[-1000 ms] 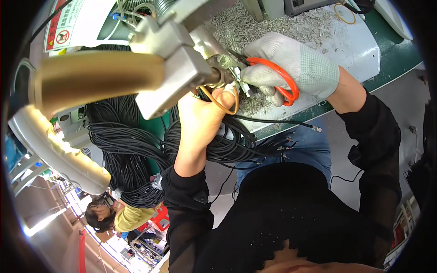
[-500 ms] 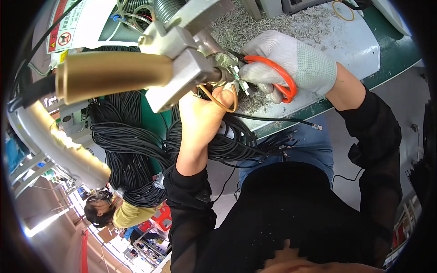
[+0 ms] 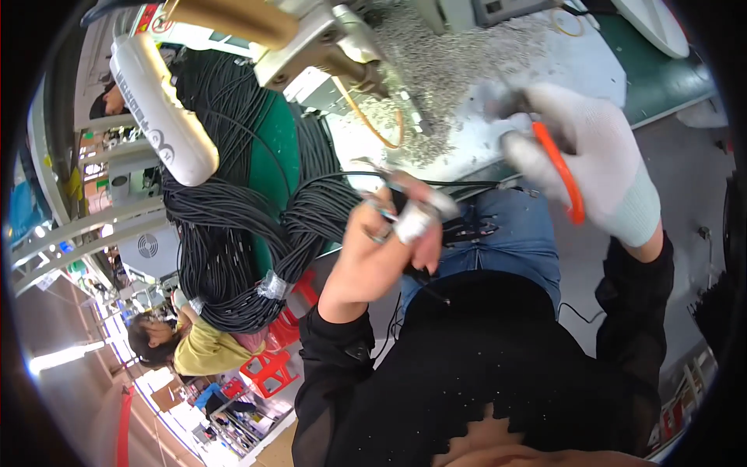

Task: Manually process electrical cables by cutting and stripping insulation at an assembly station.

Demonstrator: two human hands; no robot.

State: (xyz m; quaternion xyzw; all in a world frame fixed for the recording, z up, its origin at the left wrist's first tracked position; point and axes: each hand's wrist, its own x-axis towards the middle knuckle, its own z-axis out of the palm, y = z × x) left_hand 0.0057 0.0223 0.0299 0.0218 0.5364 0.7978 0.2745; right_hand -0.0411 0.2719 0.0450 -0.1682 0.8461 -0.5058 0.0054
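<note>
My left hand (image 3: pixel 385 245) is bare, with white tape round one finger, and pinches a thin black cable (image 3: pixel 459 185) that runs across to the bundles. My right hand (image 3: pixel 591 159) wears a white glove and is closed on orange-handled cutters (image 3: pixel 559 167), held clear of the machine. Above both hands sits a grey metal tool head (image 3: pixel 319 47) with a brass-coloured handle (image 3: pixel 226 17); an orange rubber band (image 3: pixel 373 124) dangles below it. Motion blur hides the cable's end.
Large bundles of black cable (image 3: pixel 233 257) hang over the green bench edge (image 3: pixel 276 156) at left. Metal scraps (image 3: pixel 451 70) litter the white work surface. A white padded bar (image 3: pixel 159 109) juts out upper left. Another person in yellow (image 3: pixel 175 346) sits below, by red stools (image 3: pixel 272 366).
Both hands have pulled away from the tool head: the left hand dropped lower with the cable, the gloved right hand swung right with the cutters. The view has tilted down.
</note>
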